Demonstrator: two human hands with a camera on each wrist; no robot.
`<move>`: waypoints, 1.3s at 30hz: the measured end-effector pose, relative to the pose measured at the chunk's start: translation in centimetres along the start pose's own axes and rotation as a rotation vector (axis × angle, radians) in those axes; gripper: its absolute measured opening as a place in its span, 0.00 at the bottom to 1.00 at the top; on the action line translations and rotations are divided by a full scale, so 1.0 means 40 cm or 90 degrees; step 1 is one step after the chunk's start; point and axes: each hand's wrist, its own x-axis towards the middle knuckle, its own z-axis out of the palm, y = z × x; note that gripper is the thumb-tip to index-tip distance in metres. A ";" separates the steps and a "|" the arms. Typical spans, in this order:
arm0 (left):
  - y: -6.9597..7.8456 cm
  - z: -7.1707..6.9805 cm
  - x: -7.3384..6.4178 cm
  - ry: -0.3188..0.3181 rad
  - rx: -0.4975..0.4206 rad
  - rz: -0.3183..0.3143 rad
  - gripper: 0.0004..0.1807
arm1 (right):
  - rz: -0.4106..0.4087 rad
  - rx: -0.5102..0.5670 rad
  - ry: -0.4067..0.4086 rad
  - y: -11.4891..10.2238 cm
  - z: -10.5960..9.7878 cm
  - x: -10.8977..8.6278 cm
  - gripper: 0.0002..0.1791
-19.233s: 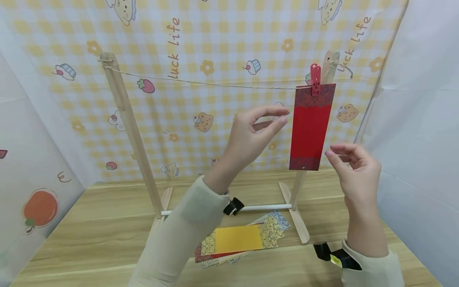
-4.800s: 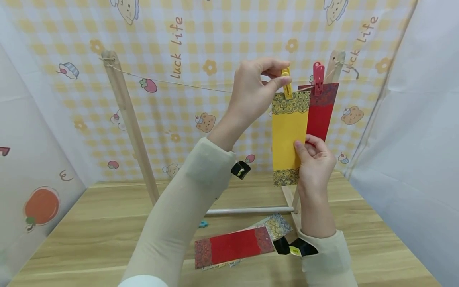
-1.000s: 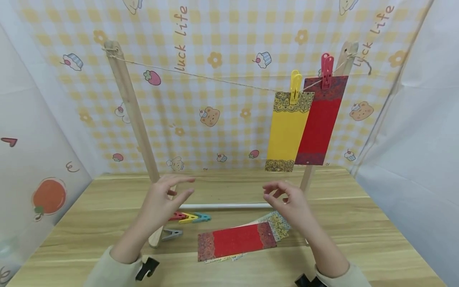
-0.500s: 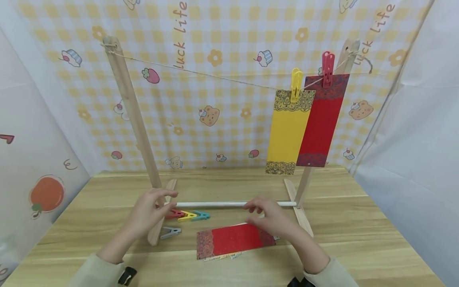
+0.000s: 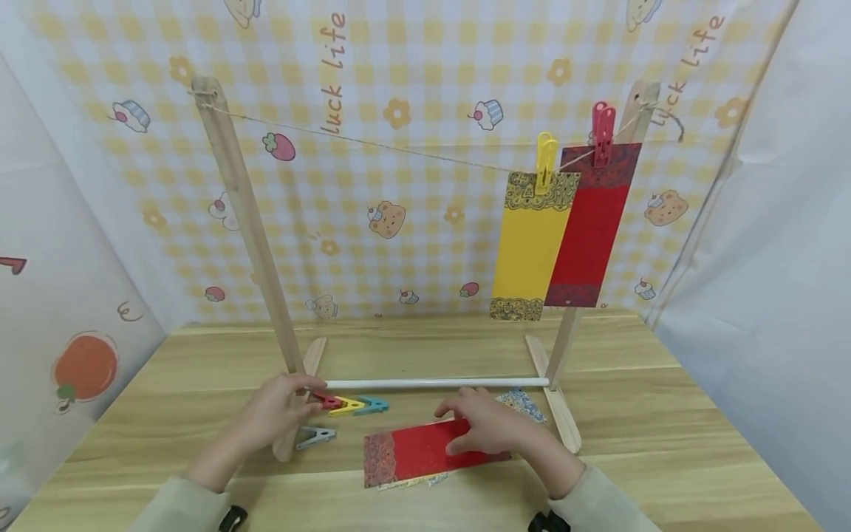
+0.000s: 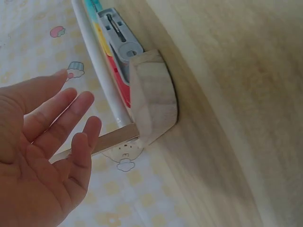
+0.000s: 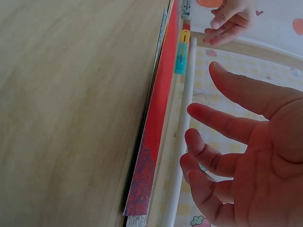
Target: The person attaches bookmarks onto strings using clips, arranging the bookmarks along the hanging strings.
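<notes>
My left hand (image 5: 275,410) is low beside the stand's left foot, fingers loosely bent and holding nothing. Right by its fingertips lie a red clothespin (image 5: 329,401), a yellow clothespin (image 5: 347,406) and a teal clothespin (image 5: 372,405), with a grey clothespin (image 5: 316,437) nearer the front. My right hand (image 5: 488,425) hovers over the stack of patterned cards, its fingers spread above the red card (image 5: 419,452) on top; the right wrist view shows a gap between fingers and card (image 7: 161,104). A yellow card (image 5: 532,251) and another red card (image 5: 592,236) hang from the string.
A string (image 5: 372,142) runs between two wooden posts, the left post (image 5: 249,214) and the right post (image 5: 565,343). A white rod (image 5: 432,383) joins their feet. The hanging cards are held by a yellow clip (image 5: 546,164) and a red clip (image 5: 602,137). Checked cloth stands behind.
Since the earliest frame, the yellow card has gone from the stack to the string beneath a yellow clip. Over the last second both hands have lowered, left toward the clothespins, right over the stack.
</notes>
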 end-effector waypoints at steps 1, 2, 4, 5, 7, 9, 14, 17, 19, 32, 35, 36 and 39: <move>-0.003 0.003 0.001 -0.009 -0.004 -0.004 0.15 | 0.006 -0.001 -0.004 -0.002 0.000 0.000 0.24; -0.007 0.005 0.002 -0.020 -0.010 -0.005 0.14 | 0.012 -0.005 -0.008 -0.003 0.000 0.001 0.24; -0.014 0.011 0.004 -0.038 -0.020 -0.012 0.15 | 0.023 -0.013 -0.021 -0.003 0.001 0.001 0.26; -0.017 0.013 0.003 -0.047 -0.026 -0.019 0.15 | 0.028 -0.022 -0.028 -0.003 0.003 0.001 0.27; -0.024 0.018 0.003 -0.059 -0.028 -0.022 0.16 | 0.036 -0.042 -0.041 -0.002 0.008 0.001 0.29; -0.027 0.021 0.002 -0.064 -0.028 -0.029 0.16 | 0.038 -0.069 -0.050 -0.001 0.012 0.002 0.31; -0.034 0.025 0.001 -0.076 -0.029 -0.025 0.16 | 0.043 -0.134 -0.063 -0.004 0.022 0.004 0.37; -0.037 0.026 0.002 -0.088 -0.034 -0.012 0.17 | 0.047 -0.170 -0.070 -0.008 0.028 0.003 0.40; -0.039 0.027 0.003 -0.094 -0.041 -0.003 0.17 | 0.049 -0.184 -0.073 -0.010 0.030 0.003 0.41; -0.035 0.042 -0.002 -0.047 0.040 -0.044 0.15 | 0.066 -0.194 -0.085 -0.022 0.031 0.002 0.41; -0.031 0.042 -0.001 -0.041 0.050 -0.057 0.15 | 0.062 -0.197 -0.084 -0.022 0.029 0.003 0.41; -0.029 0.042 -0.001 -0.040 0.056 -0.059 0.15 | 0.061 -0.200 -0.084 -0.022 0.028 0.004 0.41; -0.023 0.038 0.001 -0.042 0.067 -0.067 0.15 | 0.063 -0.206 -0.091 -0.022 0.025 0.007 0.42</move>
